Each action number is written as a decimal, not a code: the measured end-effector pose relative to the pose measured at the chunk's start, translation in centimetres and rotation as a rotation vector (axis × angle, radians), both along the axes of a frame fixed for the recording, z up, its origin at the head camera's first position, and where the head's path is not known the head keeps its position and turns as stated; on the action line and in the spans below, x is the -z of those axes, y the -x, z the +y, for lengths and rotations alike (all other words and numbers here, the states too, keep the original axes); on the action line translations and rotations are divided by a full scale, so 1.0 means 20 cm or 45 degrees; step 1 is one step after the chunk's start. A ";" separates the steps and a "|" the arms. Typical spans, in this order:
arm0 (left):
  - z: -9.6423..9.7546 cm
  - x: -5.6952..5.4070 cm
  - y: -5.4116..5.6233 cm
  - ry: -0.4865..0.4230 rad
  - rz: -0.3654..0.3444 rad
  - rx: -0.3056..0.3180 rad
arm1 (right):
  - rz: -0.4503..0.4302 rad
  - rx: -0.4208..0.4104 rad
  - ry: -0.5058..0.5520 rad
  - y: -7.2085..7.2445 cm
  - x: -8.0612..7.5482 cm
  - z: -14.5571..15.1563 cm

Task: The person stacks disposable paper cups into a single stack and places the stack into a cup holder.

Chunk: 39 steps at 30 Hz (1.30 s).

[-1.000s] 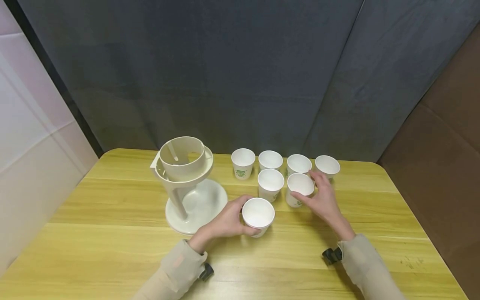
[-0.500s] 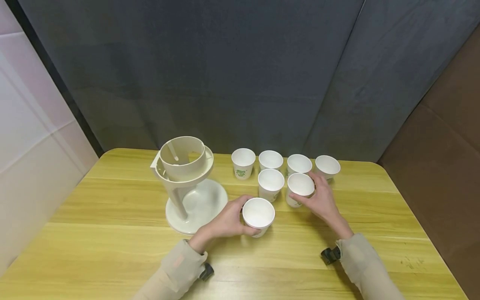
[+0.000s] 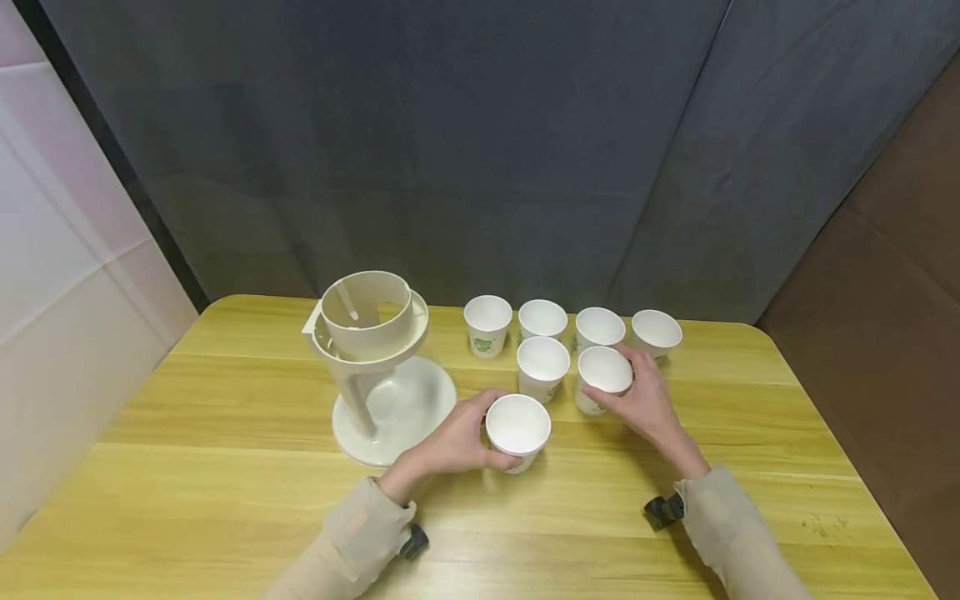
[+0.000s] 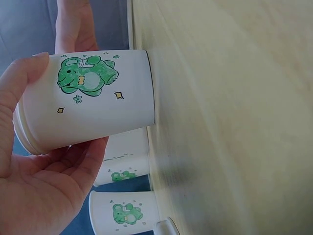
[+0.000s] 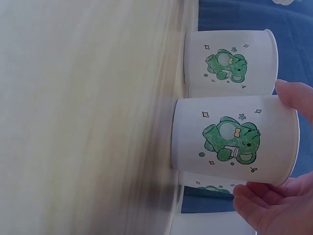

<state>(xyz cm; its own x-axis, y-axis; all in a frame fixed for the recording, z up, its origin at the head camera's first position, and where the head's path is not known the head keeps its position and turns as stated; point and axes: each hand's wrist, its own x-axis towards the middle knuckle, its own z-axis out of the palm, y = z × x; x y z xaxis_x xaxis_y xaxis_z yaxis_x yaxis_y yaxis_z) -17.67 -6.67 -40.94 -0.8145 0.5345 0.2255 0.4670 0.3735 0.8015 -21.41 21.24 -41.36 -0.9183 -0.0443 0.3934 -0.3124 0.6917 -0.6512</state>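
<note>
My left hand (image 3: 457,435) grips a white paper cup (image 3: 517,427) at the front, fingers behind it and thumb at its near side. In the left wrist view that cup (image 4: 98,100) stands upright with a green bear print facing the camera. My right hand (image 3: 643,402) holds another paper cup (image 3: 604,371) between thumb and fingertips, near the rim. This right cup (image 5: 232,139), seen in the right wrist view, carries the same bear and stands upright at the tabletop. Beside it on the left is a further paper cup (image 3: 542,368).
A back row of several paper cups (image 3: 487,325) lines the table's far side. To the left stands a cream plastic holder (image 3: 367,333) with a ring top and round base (image 3: 420,392). A dark curtain (image 3: 450,167) hangs behind the wooden table (image 3: 225,500).
My right thumb has come in against the right cup, and that cup has shifted very slightly right. The left hand and its cup stay put.
</note>
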 end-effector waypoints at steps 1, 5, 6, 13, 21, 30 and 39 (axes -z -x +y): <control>0.00 0.00 0.00 0.000 0.002 0.000 | 0.002 -0.001 0.000 0.00 0.00 0.00; 0.00 0.00 0.00 0.000 0.002 0.004 | 0.014 -0.003 -0.011 -0.01 0.00 0.01; 0.00 0.00 0.01 0.001 0.001 0.004 | 0.013 -0.002 -0.015 -0.01 0.00 0.01; 0.00 -0.01 0.01 0.004 0.013 0.006 | -0.012 0.000 -0.031 -0.06 -0.02 0.02; 0.00 0.00 0.00 0.001 0.016 0.011 | 0.008 -0.040 -0.038 -0.13 -0.05 0.01; 0.00 -0.01 0.00 0.003 0.002 0.005 | 0.145 -0.130 -0.058 -0.21 -0.09 -0.04; 0.00 -0.01 -0.01 0.006 0.001 -0.001 | 0.140 -0.163 -0.074 -0.27 -0.19 -0.10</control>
